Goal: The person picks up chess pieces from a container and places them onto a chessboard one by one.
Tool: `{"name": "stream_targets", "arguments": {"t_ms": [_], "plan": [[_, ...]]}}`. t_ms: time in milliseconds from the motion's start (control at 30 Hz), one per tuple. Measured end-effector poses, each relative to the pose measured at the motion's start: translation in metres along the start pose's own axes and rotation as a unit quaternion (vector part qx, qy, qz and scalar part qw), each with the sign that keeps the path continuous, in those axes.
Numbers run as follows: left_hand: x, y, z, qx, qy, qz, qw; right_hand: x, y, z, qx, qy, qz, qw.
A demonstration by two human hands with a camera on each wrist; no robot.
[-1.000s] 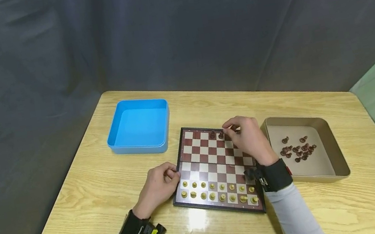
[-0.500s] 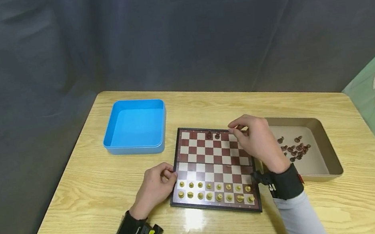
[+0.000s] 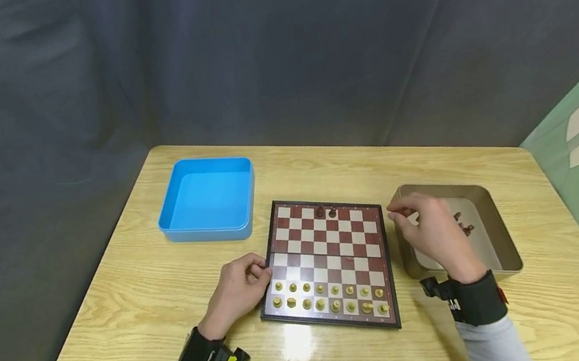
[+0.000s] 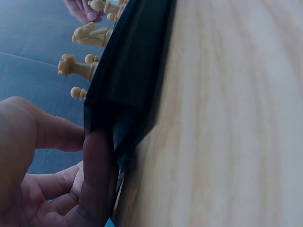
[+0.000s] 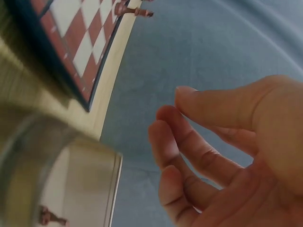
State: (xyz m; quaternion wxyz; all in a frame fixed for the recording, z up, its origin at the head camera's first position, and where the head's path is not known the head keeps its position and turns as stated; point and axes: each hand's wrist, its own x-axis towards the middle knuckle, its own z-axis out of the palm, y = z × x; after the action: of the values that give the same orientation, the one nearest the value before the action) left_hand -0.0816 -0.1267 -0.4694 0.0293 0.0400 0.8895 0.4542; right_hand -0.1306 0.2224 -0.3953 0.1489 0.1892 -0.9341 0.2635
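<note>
A checkered chessboard (image 3: 297, 232) lies on the table with cream chess pieces (image 3: 321, 304) in two rows along its near side. Two dark brown pieces (image 3: 332, 213) stand upright at its far edge. My left hand (image 3: 235, 291) pinches the board's left edge between thumb and finger, as the left wrist view shows close up. Over the tan box (image 3: 503, 239) hovers my right hand (image 3: 435, 233), fingers bent loosely with nothing between them. Loose dark pieces (image 3: 467, 230) lie in that box, partly hidden by the hand.
A blue box (image 3: 206, 200) stands at the back left of the wooden table (image 3: 134, 303). Behind the table hangs a dark curtain (image 3: 260, 60). The tan box sits close to the board's right side.
My right hand has moved right, from the board's far edge to over the tan box, leaving two dark pieces standing there. My left hand stays at the board's edge.
</note>
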Motion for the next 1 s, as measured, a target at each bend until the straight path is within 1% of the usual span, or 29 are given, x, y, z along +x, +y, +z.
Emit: {"name": "stream_targets", "arguments": {"t_ms": [200, 333, 467, 600, 700, 833, 1000], "plan": [[0.000, -0.002, 0.001, -0.005, 0.000, 0.011, 0.9999, -0.005, 0.010, -0.007, -0.007, -0.001, 0.022, 0.9997], [0.001, -0.004, 0.002, -0.002, 0.000, 0.013, 0.9999, -0.007, 0.013, -0.014, -0.012, -0.007, 0.049, 0.9987], [0.001, -0.004, 0.001, 0.003, 0.000, 0.014, 0.9999, -0.010, 0.016, -0.019, -0.020, -0.030, 0.082, 0.9960], [0.000, -0.003, -0.001, 0.007, 0.004, 0.013, 0.9999, -0.011, 0.018, -0.023, 0.002, -0.068, 0.128, 0.9895], [-0.001, -0.003, -0.001, 0.006, 0.004, 0.012, 0.9999, -0.012, 0.020, -0.027, 0.010, -0.082, 0.150, 0.9851], [-0.001, -0.004, 0.000, 0.005, -0.001, 0.012, 0.9999, -0.015, 0.025, -0.031, -0.003, -0.081, 0.155, 0.9846], [0.000, -0.004, 0.000, 0.004, 0.000, 0.010, 0.9999, -0.017, 0.035, -0.035, -0.022, -0.093, 0.175, 0.9799]]}}
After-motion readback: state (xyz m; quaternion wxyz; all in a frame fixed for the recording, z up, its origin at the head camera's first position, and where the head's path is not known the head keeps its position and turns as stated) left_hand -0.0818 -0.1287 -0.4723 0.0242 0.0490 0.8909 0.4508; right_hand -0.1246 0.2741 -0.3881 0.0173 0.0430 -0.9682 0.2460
